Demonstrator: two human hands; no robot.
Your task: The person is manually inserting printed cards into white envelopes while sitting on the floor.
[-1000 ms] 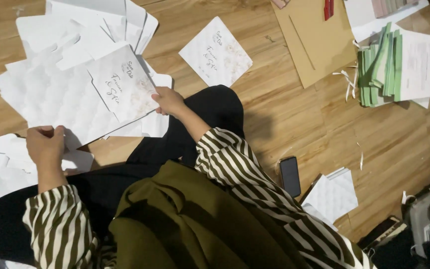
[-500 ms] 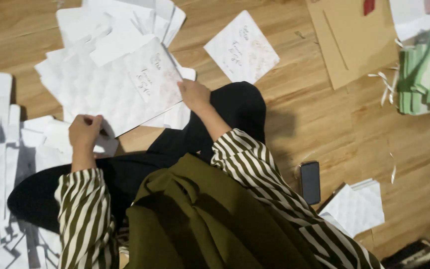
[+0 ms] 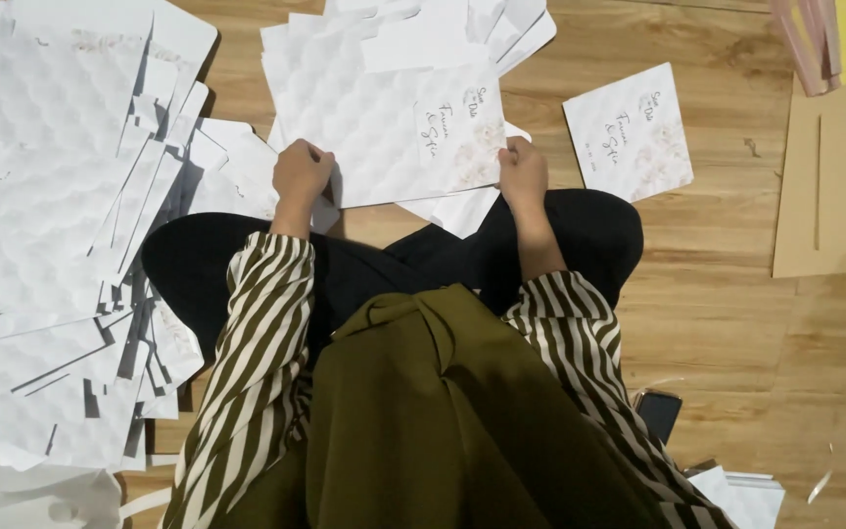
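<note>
Wooden floor (image 3: 717, 294), hands gripping embossed white sheet (image 3: 374, 127)

A loose heap of white embossed paper sheets (image 3: 41, 255) sprawls over the wooden plank floor (image 3: 727, 294) at left. A single white printed square card (image 3: 629, 134) lies apart at right, near a flat brown cardboard sheet (image 3: 839, 186). A dark phone (image 3: 658, 411) sits lower down.

Both arms reach forward over crossed legs, sleeves striped, forearms bare from the wrist. The left hand (image 3: 300, 172) is curled, knuckles up, fingers pinched closed. The right hand (image 3: 523, 174) also looks closed, though its fingertips are hidden. The 2 hands are well apart.
</note>
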